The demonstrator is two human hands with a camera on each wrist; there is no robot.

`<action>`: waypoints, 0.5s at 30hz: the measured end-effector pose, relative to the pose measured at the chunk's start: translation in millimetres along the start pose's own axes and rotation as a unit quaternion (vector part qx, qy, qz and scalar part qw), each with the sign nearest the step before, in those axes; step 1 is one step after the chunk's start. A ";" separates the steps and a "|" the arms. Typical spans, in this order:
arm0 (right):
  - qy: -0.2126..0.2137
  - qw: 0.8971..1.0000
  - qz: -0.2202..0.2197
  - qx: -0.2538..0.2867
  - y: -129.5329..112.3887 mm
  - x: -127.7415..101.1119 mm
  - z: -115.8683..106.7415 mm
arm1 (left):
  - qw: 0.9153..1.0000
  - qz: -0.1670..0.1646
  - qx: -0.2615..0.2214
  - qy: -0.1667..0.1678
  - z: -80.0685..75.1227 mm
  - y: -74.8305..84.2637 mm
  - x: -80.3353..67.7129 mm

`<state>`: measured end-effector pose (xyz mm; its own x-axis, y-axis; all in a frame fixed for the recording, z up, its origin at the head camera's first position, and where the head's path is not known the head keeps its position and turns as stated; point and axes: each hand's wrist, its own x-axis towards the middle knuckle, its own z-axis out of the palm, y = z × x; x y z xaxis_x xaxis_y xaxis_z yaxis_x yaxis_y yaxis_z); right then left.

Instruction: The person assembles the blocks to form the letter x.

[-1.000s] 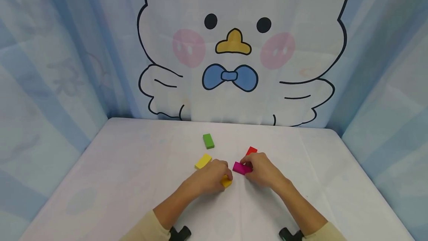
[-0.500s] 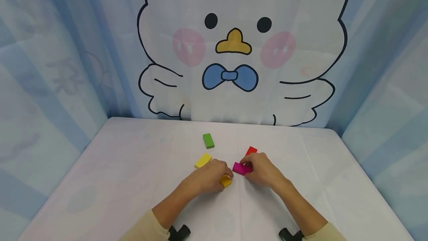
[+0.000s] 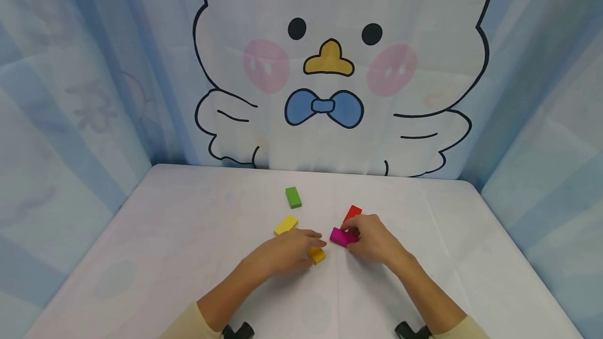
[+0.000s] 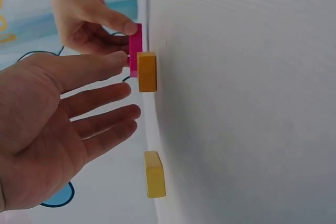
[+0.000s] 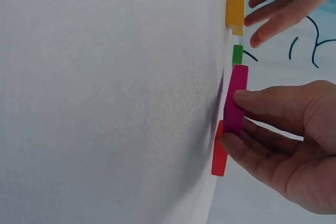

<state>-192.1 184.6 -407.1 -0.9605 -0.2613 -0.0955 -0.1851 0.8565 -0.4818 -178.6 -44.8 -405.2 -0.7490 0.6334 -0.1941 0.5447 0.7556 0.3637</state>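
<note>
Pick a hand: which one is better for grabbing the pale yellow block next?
Probably the left hand: its fingers are spread, gripping nothing, and it is close to the pale yellow block. The right hand is farther off and pinches the purple block.

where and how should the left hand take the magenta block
The free end of the magenta block looks best, coming from the left: it sticks out toward the left hand, while the right hand pinches further along. Its slim bar shape suits a pinch across the long sides.
</note>
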 end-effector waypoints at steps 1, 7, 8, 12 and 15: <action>0.000 1.000 0.002 -0.002 -0.2 -0.8 -0.2 | 1.000 -0.002 -0.001 -0.008 0.3 -0.3 -2.8; 0.000 1.000 0.015 0.002 -0.1 -5.9 0.1 | 0.999 -0.005 0.001 -0.041 4.0 -4.4 -16.3; 0.000 1.000 0.016 0.003 0.0 -6.7 0.2 | 0.999 -0.003 0.002 -0.042 4.4 -5.2 -18.0; 0.000 1.000 0.014 0.004 0.6 -9.6 0.8 | 0.999 0.003 0.002 -0.046 6.9 -8.1 -23.8; 0.004 1.000 0.012 0.003 -0.2 -12.0 0.2 | 0.999 0.007 0.008 -0.052 8.6 -10.2 -27.0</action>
<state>-180.5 187.4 -406.0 -0.9660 -0.2383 -0.1006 -0.1614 0.8593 -0.4853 -160.7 -68.1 -411.6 -0.6986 0.6566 -0.2842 0.5606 0.7491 0.3529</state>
